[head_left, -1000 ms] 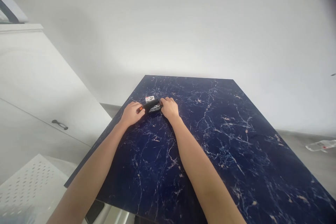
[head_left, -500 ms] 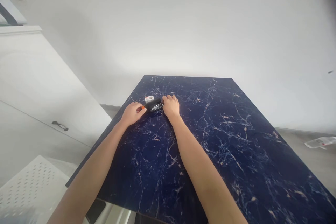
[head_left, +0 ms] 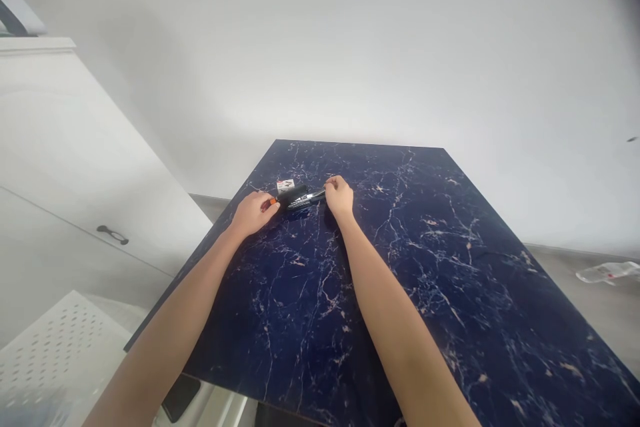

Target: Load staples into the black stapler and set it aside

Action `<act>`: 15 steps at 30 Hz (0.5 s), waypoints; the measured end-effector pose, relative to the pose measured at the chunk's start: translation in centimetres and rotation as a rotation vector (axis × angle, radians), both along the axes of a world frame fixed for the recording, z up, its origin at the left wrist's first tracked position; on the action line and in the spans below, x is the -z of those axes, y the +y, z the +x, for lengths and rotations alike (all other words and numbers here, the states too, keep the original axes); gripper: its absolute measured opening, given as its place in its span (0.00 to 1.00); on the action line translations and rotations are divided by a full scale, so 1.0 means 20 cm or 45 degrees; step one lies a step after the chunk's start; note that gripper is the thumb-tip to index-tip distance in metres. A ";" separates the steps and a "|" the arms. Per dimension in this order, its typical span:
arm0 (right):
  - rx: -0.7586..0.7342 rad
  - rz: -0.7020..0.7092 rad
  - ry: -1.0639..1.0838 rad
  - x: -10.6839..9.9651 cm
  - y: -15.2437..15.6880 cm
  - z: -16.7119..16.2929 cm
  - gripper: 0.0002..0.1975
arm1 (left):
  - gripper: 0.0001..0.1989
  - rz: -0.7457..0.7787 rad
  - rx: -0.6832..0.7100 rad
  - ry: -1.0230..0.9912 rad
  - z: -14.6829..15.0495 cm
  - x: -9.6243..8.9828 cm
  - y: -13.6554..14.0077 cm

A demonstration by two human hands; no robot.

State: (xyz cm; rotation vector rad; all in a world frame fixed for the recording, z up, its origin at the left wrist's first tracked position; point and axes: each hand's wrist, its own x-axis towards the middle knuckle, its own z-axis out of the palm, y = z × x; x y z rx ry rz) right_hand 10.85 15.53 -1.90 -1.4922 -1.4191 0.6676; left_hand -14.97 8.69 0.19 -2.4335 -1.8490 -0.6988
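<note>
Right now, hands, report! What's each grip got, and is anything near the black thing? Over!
Left grip: holding black thing by orange end. Right grip: pinching its silvery end. Black thing: between both. Small white pack: close behind it.

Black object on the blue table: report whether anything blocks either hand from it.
Nothing visible does: the left hand holds one end of the black object, the right hand the other. A small white item lies just beyond, not between.
</note>
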 end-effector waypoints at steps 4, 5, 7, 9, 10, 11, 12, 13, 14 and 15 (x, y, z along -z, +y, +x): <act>-0.133 0.045 -0.098 0.01 0.00 -0.03 0.10 | 0.15 -0.010 -0.013 -0.007 0.00 0.00 0.00; -0.137 0.062 -0.091 0.01 -0.01 -0.03 0.10 | 0.15 -0.011 -0.016 -0.010 0.00 0.00 0.00; -0.089 0.100 -0.022 0.02 0.00 -0.03 0.11 | 0.16 -0.010 -0.019 -0.018 0.00 0.00 0.00; 0.021 0.113 0.109 0.03 0.01 -0.01 0.11 | 0.16 -0.006 -0.016 -0.027 0.00 0.00 0.00; 0.083 0.104 0.177 0.03 0.02 0.00 0.12 | 0.15 -0.003 -0.015 -0.031 0.00 0.01 0.00; 0.140 0.088 0.235 0.04 0.04 0.01 0.14 | 0.15 -0.001 -0.014 -0.034 0.00 0.01 0.00; 0.177 0.067 0.277 0.04 0.05 0.03 0.16 | 0.16 -0.001 -0.015 -0.036 0.00 0.01 0.00; 0.190 0.046 0.298 0.04 0.07 0.05 0.19 | 0.16 -0.001 -0.018 -0.037 0.00 0.01 0.00; 0.183 0.032 0.299 0.04 0.08 0.06 0.20 | 0.16 -0.004 -0.023 -0.035 0.00 0.01 0.00; 0.153 0.029 0.285 0.03 0.08 0.08 0.22 | 0.16 -0.009 -0.029 -0.032 0.00 0.01 0.00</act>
